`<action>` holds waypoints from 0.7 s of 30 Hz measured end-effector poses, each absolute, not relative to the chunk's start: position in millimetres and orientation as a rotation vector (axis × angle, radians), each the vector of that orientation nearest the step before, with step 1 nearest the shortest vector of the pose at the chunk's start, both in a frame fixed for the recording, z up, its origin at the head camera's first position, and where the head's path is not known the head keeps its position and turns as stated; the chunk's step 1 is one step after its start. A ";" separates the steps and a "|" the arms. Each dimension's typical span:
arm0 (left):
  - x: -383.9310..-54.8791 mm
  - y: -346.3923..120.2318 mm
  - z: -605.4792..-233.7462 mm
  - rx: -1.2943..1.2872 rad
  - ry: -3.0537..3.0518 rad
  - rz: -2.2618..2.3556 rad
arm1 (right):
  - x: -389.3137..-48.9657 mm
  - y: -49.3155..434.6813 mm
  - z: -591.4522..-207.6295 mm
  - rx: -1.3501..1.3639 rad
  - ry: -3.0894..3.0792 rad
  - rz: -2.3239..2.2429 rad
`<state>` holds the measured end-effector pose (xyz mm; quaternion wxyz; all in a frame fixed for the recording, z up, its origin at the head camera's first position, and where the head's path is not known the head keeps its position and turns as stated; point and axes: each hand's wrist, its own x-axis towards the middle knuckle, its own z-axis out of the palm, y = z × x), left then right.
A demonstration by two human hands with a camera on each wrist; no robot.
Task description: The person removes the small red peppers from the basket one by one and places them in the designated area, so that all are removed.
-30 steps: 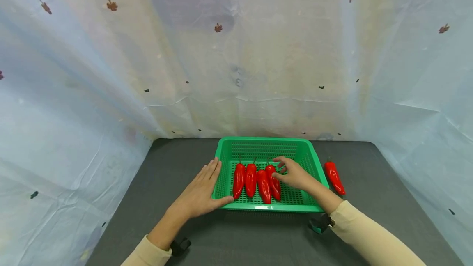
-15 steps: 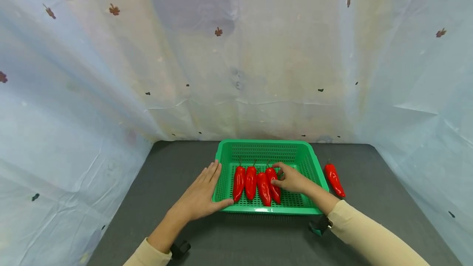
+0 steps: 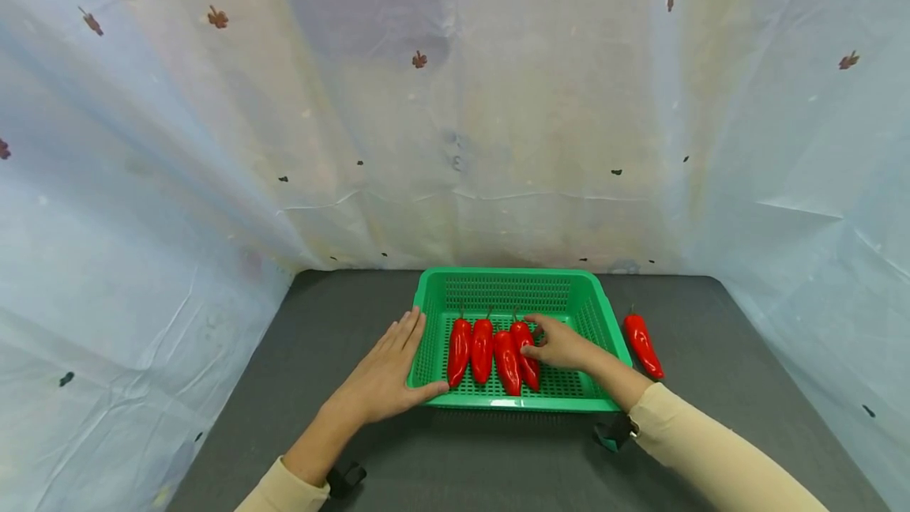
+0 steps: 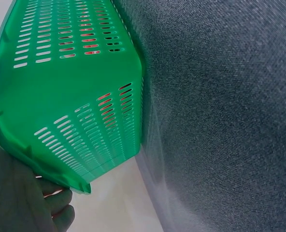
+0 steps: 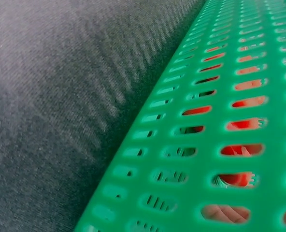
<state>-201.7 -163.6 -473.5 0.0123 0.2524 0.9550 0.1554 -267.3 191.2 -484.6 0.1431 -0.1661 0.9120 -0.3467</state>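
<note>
The right hand (image 3: 562,346) seems to be taking hold of the end red pepper (image 3: 530,370) in the green basket (image 3: 512,403). Its grip bends round the pepper; I can't tell how tight. Next it needs a snug pinch. The left hand (image 3: 384,374) lies straight-fingered on the basket's side. A second ago, the right fingertips were nearer the basket's back; the peppers haven't moved.

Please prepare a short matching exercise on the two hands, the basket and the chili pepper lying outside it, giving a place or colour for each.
1. left hand
2. right hand
3. slotted basket
4. lone chili pepper

A. green
B. on the dark grey table, right of the basket
C. at the basket's left end
D. at the rightmost chili pepper inside the basket

Pairs: 1-C, 2-D, 3-A, 4-B
</note>
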 end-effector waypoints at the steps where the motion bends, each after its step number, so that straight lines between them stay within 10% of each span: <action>1: -201.7 -163.5 -473.3 0.786 2.976 0.484 | -267.7 191.2 -484.6 -0.482 2.628 -0.999; 21: -201.2 -163.4 -473.6 0.801 2.981 0.496 | -265.5 190.6 -481.8 -0.371 2.473 -1.127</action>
